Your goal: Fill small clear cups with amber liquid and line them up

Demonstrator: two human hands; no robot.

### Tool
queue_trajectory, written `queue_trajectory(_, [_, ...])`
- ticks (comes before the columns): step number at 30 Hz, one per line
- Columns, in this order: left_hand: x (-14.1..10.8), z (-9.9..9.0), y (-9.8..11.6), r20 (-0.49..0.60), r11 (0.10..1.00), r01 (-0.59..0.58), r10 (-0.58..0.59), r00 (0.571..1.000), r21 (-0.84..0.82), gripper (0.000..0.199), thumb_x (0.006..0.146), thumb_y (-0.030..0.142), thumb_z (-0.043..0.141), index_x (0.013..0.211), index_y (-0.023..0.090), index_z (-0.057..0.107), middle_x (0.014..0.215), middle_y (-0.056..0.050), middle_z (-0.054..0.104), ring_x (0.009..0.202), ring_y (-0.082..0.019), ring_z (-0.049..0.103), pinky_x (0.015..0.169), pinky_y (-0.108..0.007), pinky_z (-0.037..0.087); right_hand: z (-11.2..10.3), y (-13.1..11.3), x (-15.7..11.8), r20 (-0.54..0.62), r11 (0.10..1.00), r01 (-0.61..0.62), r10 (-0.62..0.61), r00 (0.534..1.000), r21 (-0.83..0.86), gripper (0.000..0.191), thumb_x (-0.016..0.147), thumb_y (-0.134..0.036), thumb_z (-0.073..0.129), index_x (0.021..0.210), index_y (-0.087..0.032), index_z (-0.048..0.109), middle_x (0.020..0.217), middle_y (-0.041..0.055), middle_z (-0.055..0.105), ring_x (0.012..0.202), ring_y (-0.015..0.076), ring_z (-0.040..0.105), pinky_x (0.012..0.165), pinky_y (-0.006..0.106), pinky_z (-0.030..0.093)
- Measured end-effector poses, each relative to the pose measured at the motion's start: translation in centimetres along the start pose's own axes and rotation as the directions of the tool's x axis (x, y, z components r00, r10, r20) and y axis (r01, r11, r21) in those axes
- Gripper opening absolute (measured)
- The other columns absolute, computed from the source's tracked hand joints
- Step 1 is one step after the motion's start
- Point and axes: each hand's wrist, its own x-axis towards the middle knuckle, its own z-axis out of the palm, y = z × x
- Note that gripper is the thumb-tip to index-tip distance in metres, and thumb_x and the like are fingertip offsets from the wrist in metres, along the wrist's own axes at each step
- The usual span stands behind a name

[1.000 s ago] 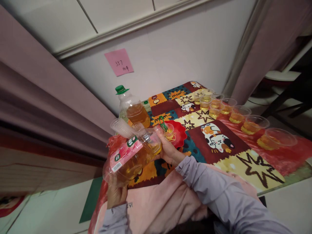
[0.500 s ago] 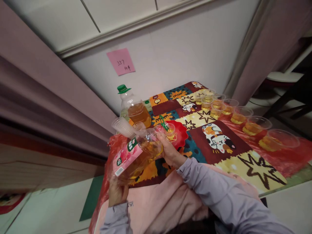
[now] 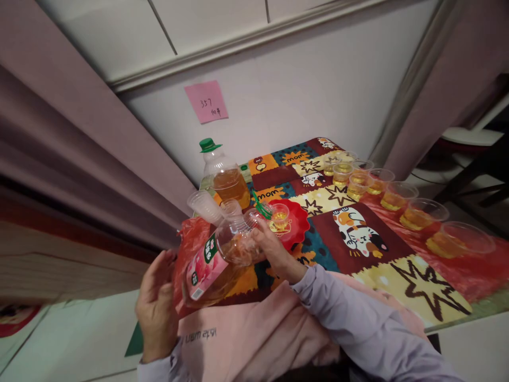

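A large clear plastic bottle (image 3: pixel 210 265) of amber drink with a pink and green label lies tilted over the near left of the table. Round its neck end my right hand (image 3: pixel 274 249) is closed. My left hand (image 3: pixel 157 307) is off the bottle, to the left of its base, fingers apart and holding nothing. Just beyond my right hand, a small clear cup (image 3: pixel 280 216) of yellow liquid stands on a red scalloped plate (image 3: pixel 299 229). A thin green piece (image 3: pixel 262 208) shows beside that cup; its kind is unclear.
Behind the bottle stand a stack of clear plastic cups (image 3: pixel 203 206) and a jug (image 3: pixel 228 185) with a green lid. Several cups of yellow drink (image 3: pixel 415 215) line the right side of the patterned mat (image 3: pixel 338 254). Red plastic sheeting (image 3: pixel 477 270) covers the table edges.
My left hand has let go of the bottle's base and moved left, opening. The bottle's base has lowered slightly, with my right hand still at its neck. The view has shifted a little.
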Motion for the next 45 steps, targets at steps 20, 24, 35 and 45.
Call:
queue_trajectory(20, [0.7,4.6,1.4,0.357,0.963,-0.105,0.011,0.934,0.246,0.108,0.031,0.024,0.115,0.134,0.030,0.083,0.159,-0.013,0.073,0.159,-0.055,0.053,0.143,-0.065,0.017,-3.2,-2.4,-0.5,-0.129,0.861,0.249,-0.336,0.933,-0.443,0.078,0.103,-0.092,0.045,0.121,-0.026,0.081,0.122,0.0136,0.083,0.117,0.0364,0.075,0.108,0.055,0.062])
queue_trajectory(24, [0.6,4.3,1.5,0.324,0.944,-0.116,0.010,0.946,0.310,0.110,0.032,0.028,0.114,0.138,0.029,0.083,0.158,-0.013,0.073,0.156,-0.054,0.057,0.143,-0.065,0.022,-7.9,-5.0,0.5,-0.397,0.666,0.279,-0.673,0.624,-0.692,0.057,0.106,-0.072,0.055,0.125,-0.023,0.078,0.127,0.0149,0.084,0.114,0.0323,0.078,0.106,0.048,0.060])
queue_trajectory(35, [0.4,2.2,0.6,0.285,0.928,-0.156,0.057,0.957,0.338,0.119,0.041,0.042,0.113,0.153,0.030,0.076,0.163,-0.014,0.071,0.156,-0.054,0.058,0.139,-0.065,0.034,-13.2,-2.5,3.4,-0.481,0.313,-0.374,-0.430,0.764,-0.873,0.046,0.101,-0.025,0.059,0.141,-0.015,0.080,0.129,0.0202,0.085,0.119,0.0346,0.080,0.107,0.044,0.057])
queue_trajectory(45, [0.0,0.2,-2.1,0.471,0.704,-0.510,0.276,0.838,0.495,0.112,0.084,0.061,0.093,0.179,0.029,0.044,0.176,-0.016,0.059,0.158,-0.044,0.061,0.129,-0.062,0.052,-15.9,-1.8,1.9,-0.530,0.350,-0.410,-0.397,0.750,-0.842,0.025,0.086,-0.024,0.062,0.094,-0.021,0.085,0.092,0.0108,0.088,0.088,0.0306,0.081,0.081,0.036,0.057])
